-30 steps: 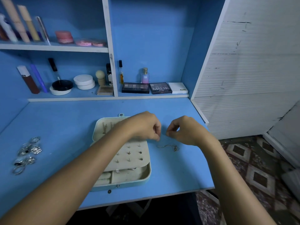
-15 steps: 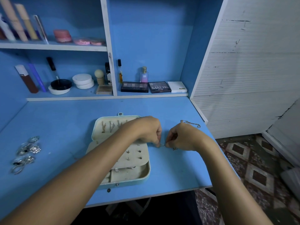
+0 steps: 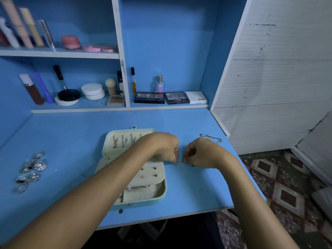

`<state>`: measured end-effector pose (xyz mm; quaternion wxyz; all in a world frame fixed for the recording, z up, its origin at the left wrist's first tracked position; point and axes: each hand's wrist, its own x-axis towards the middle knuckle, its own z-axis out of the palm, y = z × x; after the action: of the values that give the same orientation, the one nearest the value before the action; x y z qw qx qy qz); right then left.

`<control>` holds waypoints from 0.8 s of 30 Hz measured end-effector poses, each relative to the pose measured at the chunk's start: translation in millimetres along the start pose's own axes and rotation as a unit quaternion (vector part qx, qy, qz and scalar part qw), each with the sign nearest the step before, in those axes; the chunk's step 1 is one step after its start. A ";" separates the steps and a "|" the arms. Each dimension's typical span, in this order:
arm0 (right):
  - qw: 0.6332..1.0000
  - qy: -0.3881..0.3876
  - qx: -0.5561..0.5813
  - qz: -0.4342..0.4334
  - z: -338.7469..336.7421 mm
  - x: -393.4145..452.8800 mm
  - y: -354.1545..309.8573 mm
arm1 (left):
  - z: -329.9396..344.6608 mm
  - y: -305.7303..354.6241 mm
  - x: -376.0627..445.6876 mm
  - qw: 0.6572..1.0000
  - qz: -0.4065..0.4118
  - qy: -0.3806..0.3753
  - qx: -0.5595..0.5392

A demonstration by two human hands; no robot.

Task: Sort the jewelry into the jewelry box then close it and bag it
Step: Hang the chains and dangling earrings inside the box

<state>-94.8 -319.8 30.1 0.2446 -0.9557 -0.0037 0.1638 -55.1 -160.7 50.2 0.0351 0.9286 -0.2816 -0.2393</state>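
A pale mint jewelry box (image 3: pixel 162 194) lies open on the blue desk (image 3: pixel 71 141). Its lid holds hanging pieces and its cream flap carries several stud earrings. My left hand (image 3: pixel 164 148) and my right hand (image 3: pixel 201 153) meet just right of the box, fingertips pinched on a thin chain necklace (image 3: pixel 180 161). Its small pendant (image 3: pixel 193 165) hangs under my right hand. A beaded silver bracelet (image 3: pixel 211 137) lies on the desk beyond my right hand. A pile of silver rings (image 3: pixel 29 170) sits at the desk's left side.
Shelves behind the desk hold eyeshadow palettes (image 3: pixel 162 97), a perfume bottle (image 3: pixel 159 84), white compacts (image 3: pixel 92 91) and tubes. The desk's right edge (image 3: pixel 251 180) drops to a patterned floor beside a white wall panel (image 3: pixel 278 87).
Both hands have come closer together and lowered toward the desk, gathering the chain between the fingertips. The view shifted, bringing the beaded bracelet into sight.
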 end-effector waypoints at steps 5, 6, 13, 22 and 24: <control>1.000 0.003 0.015 -0.010 1.0 -0.5 0.4 | 1.9 1.3 -3.5 1.000 0.005 0.011 0.002; 1.000 0.003 0.020 -0.010 1.4 -0.3 0.5 | 2.7 1.9 -4.0 1.000 0.004 0.017 0.000; 0.998 0.009 0.052 -0.034 0.2 -2.4 1.8 | -2.5 -6.4 -6.2 0.996 0.020 0.065 -0.053; 0.993 0.041 0.071 -0.086 -3.9 -1.2 -1.6 | -25.0 -19.6 -19.0 0.980 0.055 0.127 -0.142; 0.993 0.048 0.069 -0.083 -4.5 -0.5 -1.7 | -27.3 -23.0 -21.2 0.978 0.055 0.133 -0.150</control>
<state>-93.7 -320.6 34.8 0.3228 -0.9396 -0.0598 0.0966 -46.2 -131.8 78.8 0.2242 0.9194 -0.2861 -0.1504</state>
